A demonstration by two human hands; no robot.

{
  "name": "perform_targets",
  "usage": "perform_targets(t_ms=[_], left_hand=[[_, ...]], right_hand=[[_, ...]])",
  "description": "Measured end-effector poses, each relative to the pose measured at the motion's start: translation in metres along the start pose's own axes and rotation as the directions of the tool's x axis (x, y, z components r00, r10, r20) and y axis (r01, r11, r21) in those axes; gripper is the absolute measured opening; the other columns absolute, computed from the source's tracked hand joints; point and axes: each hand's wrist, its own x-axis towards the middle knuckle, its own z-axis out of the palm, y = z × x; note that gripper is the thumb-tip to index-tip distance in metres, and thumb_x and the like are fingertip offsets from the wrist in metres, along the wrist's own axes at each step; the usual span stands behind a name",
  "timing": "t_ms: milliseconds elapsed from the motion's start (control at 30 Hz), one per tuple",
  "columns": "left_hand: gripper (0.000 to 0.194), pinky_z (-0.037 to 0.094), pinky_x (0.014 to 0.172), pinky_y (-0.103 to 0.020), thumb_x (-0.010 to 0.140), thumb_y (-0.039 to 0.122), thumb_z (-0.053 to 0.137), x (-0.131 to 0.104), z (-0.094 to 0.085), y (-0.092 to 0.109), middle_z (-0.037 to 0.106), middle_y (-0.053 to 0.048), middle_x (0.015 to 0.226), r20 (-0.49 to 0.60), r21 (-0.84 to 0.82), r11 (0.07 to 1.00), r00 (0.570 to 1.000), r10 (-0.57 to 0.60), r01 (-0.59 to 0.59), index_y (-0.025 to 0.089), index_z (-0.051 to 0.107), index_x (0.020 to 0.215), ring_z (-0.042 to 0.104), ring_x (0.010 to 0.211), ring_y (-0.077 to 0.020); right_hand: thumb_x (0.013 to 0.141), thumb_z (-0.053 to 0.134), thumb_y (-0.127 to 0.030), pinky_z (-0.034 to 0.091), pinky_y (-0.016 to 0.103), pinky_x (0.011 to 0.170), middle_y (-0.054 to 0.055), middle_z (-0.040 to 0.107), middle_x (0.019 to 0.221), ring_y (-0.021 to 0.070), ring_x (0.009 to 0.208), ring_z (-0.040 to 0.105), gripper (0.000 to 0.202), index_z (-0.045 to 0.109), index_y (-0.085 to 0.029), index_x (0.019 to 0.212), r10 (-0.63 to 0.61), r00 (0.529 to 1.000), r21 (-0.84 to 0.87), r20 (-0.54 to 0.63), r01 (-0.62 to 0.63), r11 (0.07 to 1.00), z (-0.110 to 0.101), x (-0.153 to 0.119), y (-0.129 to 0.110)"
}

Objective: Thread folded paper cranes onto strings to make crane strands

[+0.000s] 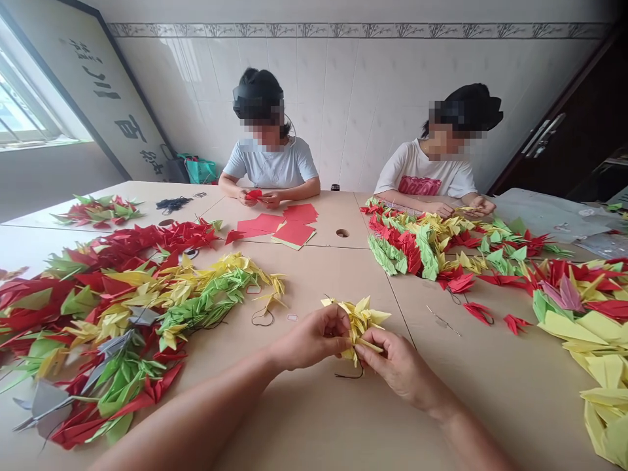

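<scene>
Both hands pinch a yellow paper cluster (362, 315) above the table (294, 405), nearer the wearer than the red paper sheets (295, 234) and a little to their right.
Far left beyond the sheets, a leaning panel (112, 111) bears large sideways characters, two apparently 百 and 川; straight in front of them, a red-edged label (292, 317) is too small to read, as is the pink print (419, 186) on a shirt to their right. The cluster is pale yellow, pointed and crisply folded, a black cord (349, 376) below it. The left hand's (314, 337) grip is closed on its side, the right hand's (395, 363) on a narrow fold; fingers hide its middle. Right of the sheets, nearer the wearer, a yellow garland (606, 386) is cut off.
</scene>
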Motion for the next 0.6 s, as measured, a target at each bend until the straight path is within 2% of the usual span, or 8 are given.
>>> perform_targets(t_ms=[100, 300, 400, 433, 500, 533, 567, 600], left_hand=[[0.026, 0.044, 0.059, -0.024, 0.073, 0.032, 0.064, 0.001, -0.002, 0.0, 0.05, 0.002, 0.071, 0.022, -0.005, 1.0, 1.0, -0.003, 0.003, 0.017, 0.046, 0.083, 0.049, 0.064, -0.0085], [0.024, 0.038, 0.055, -0.02, 0.075, 0.032, 0.061, -0.001, 0.0, 0.003, 0.049, 0.003, 0.068, -0.027, 0.023, 0.999, 0.999, 0.043, -0.042, 0.018, 0.046, 0.085, 0.045, 0.059, -0.007], [0.023, 0.038, 0.055, -0.02, 0.081, 0.039, 0.052, 0.0, -0.007, 0.006, 0.048, 0.003, 0.065, -0.133, 0.091, 0.993, 0.987, 0.093, -0.082, 0.017, 0.047, 0.085, 0.044, 0.058, -0.0073], [0.024, 0.038, 0.056, -0.021, 0.081, 0.04, 0.051, 0.0, -0.011, 0.006, 0.048, 0.003, 0.065, -0.199, 0.134, 0.985, 0.971, 0.13, -0.104, 0.017, 0.047, 0.084, 0.045, 0.058, -0.0077], [0.025, 0.039, 0.057, -0.022, 0.082, 0.042, 0.049, 0.002, -0.017, 0.005, 0.049, 0.002, 0.068, -0.34, 0.269, 0.955, 0.915, 0.217, -0.126, 0.017, 0.048, 0.082, 0.046, 0.061, -0.0088], [0.025, 0.039, 0.058, -0.022, 0.082, 0.043, 0.048, 0.003, -0.02, 0.004, 0.05, 0.001, 0.07, -0.392, 0.344, 0.932, 0.885, 0.249, -0.11, 0.018, 0.049, 0.082, 0.047, 0.063, -0.0095], [0.025, 0.04, 0.059, -0.023, 0.082, 0.043, 0.048, 0.004, -0.022, 0.002, 0.052, 0.001, 0.073, -0.427, 0.415, 0.905, 0.86, 0.279, -0.087, 0.018, 0.05, 0.083, 0.048, 0.065, -0.0103], [0.025, 0.041, 0.061, -0.024, 0.082, 0.043, 0.047, 0.004, -0.024, 0.001, 0.054, -0.001, 0.077, -0.444, 0.474, 0.878, 0.843, 0.303, -0.066, 0.019, 0.051, 0.085, 0.049, 0.068, -0.0115]], right_hand=[[0.083, 0.05, -0.04, 0.03, 0.021, 0.049, -0.004, 0.046, 0.06, 0.0096, 0.056, 0.038, 0.027, 0.053, -0.018, 0.067, -0.001, 1.0, -0.015, -0.013, 0.001, 1.0, 0.0, 0.0, 0.001], [0.084, 0.049, -0.04, 0.036, 0.021, 0.054, -0.003, 0.049, 0.062, 0.0105, 0.059, 0.043, 0.028, 0.052, -0.018, 0.066, -0.009, 1.0, 0.018, -0.003, 0.009, 1.0, 0.002, -0.002, -0.003], [0.083, 0.051, -0.042, 0.037, 0.022, 0.056, -0.002, 0.051, 0.064, 0.0113, 0.061, 0.045, 0.029, 0.056, -0.017, 0.069, -0.013, 1.0, -0.004, 0.019, 0.013, 1.0, -0.002, -0.007, -0.01], [0.082, 0.052, -0.043, 0.038, 0.023, 0.057, -0.001, 0.052, 0.065, 0.0119, 0.062, 0.046, 0.028, 0.058, -0.017, 0.071, -0.028, 0.998, -0.003, 0.06, 0.028, 1.0, -0.005, -0.01, -0.013], [0.081, 0.054, -0.043, 0.04, 0.024, 0.059, 0.001, 0.056, 0.069, 0.0134, 0.065, 0.05, 0.027, 0.062, -0.018, 0.075, -0.072, 0.984, 0.046, 0.166, 0.065, 0.997, -0.011, -0.015, -0.018], [0.081, 0.054, -0.044, 0.042, 0.025, 0.061, 0.002, 0.058, 0.072, 0.0141, 0.066, 0.052, 0.028, 0.064, -0.018, 0.079, -0.098, 0.979, 0.088, 0.177, 0.083, 0.993, -0.014, -0.016, -0.018], [0.082, 0.053, -0.044, 0.043, 0.026, 0.062, 0.003, 0.06, 0.073, 0.0144, 0.066, 0.053, 0.029, 0.064, -0.018, 0.081, -0.123, 0.985, 0.127, 0.124, 0.108, 0.986, -0.017, -0.016, -0.017], [0.082, 0.051, -0.045, 0.044, 0.026, 0.061, 0.003, 0.06, 0.072, 0.0145, 0.064, 0.054, 0.03, 0.064, -0.018, 0.084, -0.142, 0.99, 0.149, 0.008, 0.139, 0.979, -0.02, -0.015, -0.014]])
